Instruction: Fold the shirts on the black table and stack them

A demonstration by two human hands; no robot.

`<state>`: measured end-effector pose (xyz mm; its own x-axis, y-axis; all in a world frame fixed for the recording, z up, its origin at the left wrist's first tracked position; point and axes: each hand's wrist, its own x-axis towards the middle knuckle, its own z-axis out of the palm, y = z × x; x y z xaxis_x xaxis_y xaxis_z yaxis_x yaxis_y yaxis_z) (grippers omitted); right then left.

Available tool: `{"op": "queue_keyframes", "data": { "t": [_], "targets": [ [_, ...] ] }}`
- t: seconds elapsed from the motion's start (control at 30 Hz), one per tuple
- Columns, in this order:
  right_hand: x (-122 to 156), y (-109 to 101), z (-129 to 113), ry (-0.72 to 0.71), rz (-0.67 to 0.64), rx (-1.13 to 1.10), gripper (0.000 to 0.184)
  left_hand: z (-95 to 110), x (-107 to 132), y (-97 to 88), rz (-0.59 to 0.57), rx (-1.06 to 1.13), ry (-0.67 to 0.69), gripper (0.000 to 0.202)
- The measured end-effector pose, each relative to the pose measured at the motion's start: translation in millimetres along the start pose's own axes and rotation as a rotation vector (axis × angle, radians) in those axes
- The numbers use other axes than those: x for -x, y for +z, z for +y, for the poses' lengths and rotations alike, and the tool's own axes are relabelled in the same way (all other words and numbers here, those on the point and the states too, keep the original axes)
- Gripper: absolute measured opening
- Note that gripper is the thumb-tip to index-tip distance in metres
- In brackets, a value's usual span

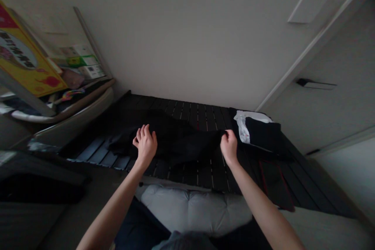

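From the head camera, the person's left hand is open, its fingers spread and curled slightly, and it sits on or just above the near part of a crumpled black garment; whether the fingertips press the cloth is hard to tell. The right hand is closed at the garment's right end, with the fingers pinching the edge of the cloth, though the fingers partly hide the exact grip. The garment lies spread across a dark slatted surface, between the hands and slightly beyond them. Its folds and outline nearly vanish in the dim light, black against black, so its type cannot be made out. Just beyond the right hand lies a folded dark garment with a white band or lining. Nearer the right forearm, a flat dark item with red edges rests on the slats. A grey tufted cushion lies at the near edge, below the hands. At the far left, a yellow printed board leans over a cluttered pale tray, its contents too dim and cut off to identify. A door with a dark lever handle stands at the right, beside a white wall.
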<state>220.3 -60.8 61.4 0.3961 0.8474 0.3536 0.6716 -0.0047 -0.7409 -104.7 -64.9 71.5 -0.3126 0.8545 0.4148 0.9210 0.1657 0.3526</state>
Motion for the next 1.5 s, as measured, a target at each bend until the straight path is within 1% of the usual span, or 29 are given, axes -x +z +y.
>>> {"op": "queue_keyframes", "data": {
  "t": [0.07,0.1,0.17,0.2,0.27,0.37,0.4,0.43,0.47,0.5,0.57,0.6,0.63,0.67,0.7,0.73,0.83,0.87,0.93,1.0,1.1,1.13,1.2,1.27,1.37,1.43,1.5],
  "targets": [
    [-14.0,-13.0,28.3,0.120,0.101,0.088,0.034,0.2,3.7,4.3,-0.041,-0.018,0.015,0.047],
    [-18.2,-19.3,40.6,0.165,0.127,0.122,0.035,-0.1,5.9,7.2,-0.071,-0.032,0.026,0.048],
    [-21.9,-30.7,57.7,0.218,0.135,0.157,0.038,-0.5,10.8,14.2,-0.136,-0.063,0.050,0.052],
    [-21.9,-35.3,61.4,0.217,0.123,0.164,0.040,-0.2,13.2,18.0,-0.166,-0.078,0.062,0.054],
    [-19.0,-40.3,58.1,0.168,0.096,0.196,0.045,1.9,17.7,25.2,-0.204,-0.099,0.083,0.057],
    [-8.2,-35.6,33.3,0.023,0.009,0.349,0.045,7.5,23.0,32.5,-0.221,-0.122,0.112,0.057],
    [-2.5,-31.5,22.9,-0.037,-0.054,0.414,0.044,9.2,24.1,33.6,-0.225,-0.130,0.123,0.058],
    [4.4,-26.8,12.9,-0.107,-0.147,0.474,0.044,10.4,24.8,34.2,-0.230,-0.137,0.136,0.058],
    [12.4,-22.2,4.0,-0.183,-0.274,0.520,0.048,10.9,25.0,34.2,-0.237,-0.142,0.147,0.059],
    [21.2,-18.1,-3.3,-0.253,-0.429,0.551,0.055,10.9,24.8,34.0,-0.247,-0.146,0.156,0.058],
    [39.9,-12.7,-12.5,-0.357,-0.744,0.580,0.080,9.2,23.6,33.4,-0.272,-0.153,0.170,0.054],
    [48.7,-11.6,-14.6,-0.383,-0.859,0.591,0.094,7.9,22.7,33.3,-0.284,-0.158,0.176,0.050],
    [56.6,-11.6,-15.4,-0.394,-0.927,0.608,0.103,6.5,21.9,33.3,-0.297,-0.164,0.183,0.044],
    [62.9,-12.4,-15.3,-0.397,-0.951,0.630,0.106,5.3,21.3,33.4,-0.306,-0.171,0.192,0.038],
    [67.5,-13.8,-14.7,-0.403,-0.941,0.651,0.104,4.5,20.9,33.5,-0.313,-0.178,0.203,0.034],
    [70.2,-15.7,-13.7,-0.419,-0.913,0.665,0.095,4.0,20.9,33.4,-0.314,-0.185,0.214,0.032],
    [65.5,-23.9,-10.6,-0.493,-0.825,0.687,0.053,5.5,23.5,29.8,-0.309,-0.199,0.251,0.031],
    [59.7,-27.4,-10.1,-0.501,-0.811,0.693,0.046,6.9,25.5,27.1,-0.308,-0.203,0.267,0.030],
    [41.7,-35.8,-11.1,-0.476,-0.796,0.707,0.046,11.0,31.0,19.2,-0.322,-0.207,0.299,0.028],
    [16.1,-44.9,-15.7,-0.442,-0.743,0.734,0.047,16.7,39.3,9.1,-0.374,-0.197,0.330,0.026],
    [-30.3,-53.7,-30.0,-0.430,-0.568,0.809,0.040,28.3,58.0,-5.5,-0.474,-0.163,0.376,0.024],
    [-46.2,-53.6,-36.3,-0.395,-0.517,0.827,0.040,33.1,66.3,-9.5,-0.507,-0.146,0.398,0.023],
    [-76.4,-47.0,-49.9,-0.313,-0.443,0.819,0.039,44.2,85.6,-16.4,-0.576,-0.098,0.447,0.022],
    [-103.3,-31.9,-64.3,-0.267,-0.381,0.743,0.039,57.2,106.7,-23.1,-0.669,-0.024,0.508,0.021],
    [-136.2,0.6,-85.3,-0.286,-0.280,0.485,0.041,78.9,131.6,-35.4,-0.781,0.127,0.605,0.017],
    [-151.3,22.7,-95.6,-0.344,-0.238,0.272,0.047,92.1,136.7,-43.6,-0.797,0.249,0.646,0.014],
    [-157.9,40.7,-99.0,-0.389,-0.229,0.121,0.059,101.1,130.5,-47.8,-0.740,0.329,0.618,0.017]
  ]
}}
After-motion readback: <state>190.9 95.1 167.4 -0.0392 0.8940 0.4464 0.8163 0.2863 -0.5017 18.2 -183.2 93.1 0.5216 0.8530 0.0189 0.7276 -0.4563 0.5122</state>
